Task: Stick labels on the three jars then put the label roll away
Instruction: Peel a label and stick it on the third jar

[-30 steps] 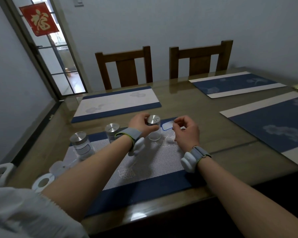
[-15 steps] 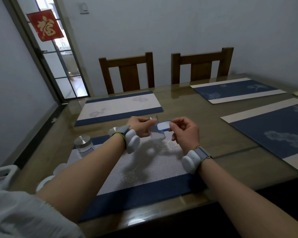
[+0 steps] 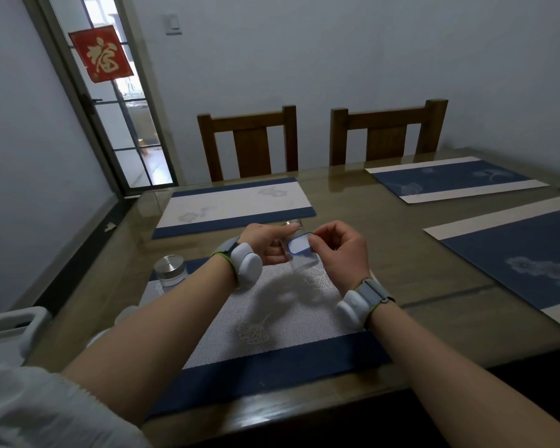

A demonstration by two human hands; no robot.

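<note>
2 wooden chairs [image 3: 248, 142] stand against a pale wall [image 3: 337, 53], beside a daylit glass door [image 3: 126, 124].

I see a dim, bluish room lit by daylight through the glass door [image 3: 123, 124]. Glare sheens the surface [image 3: 401, 240]. Wide-angle distortion bends the edges.

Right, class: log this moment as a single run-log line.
step: labelling jar | left hand: holds clear jar tilted above placemat | right hand: presses label on jar | another jar: standing left
</note>
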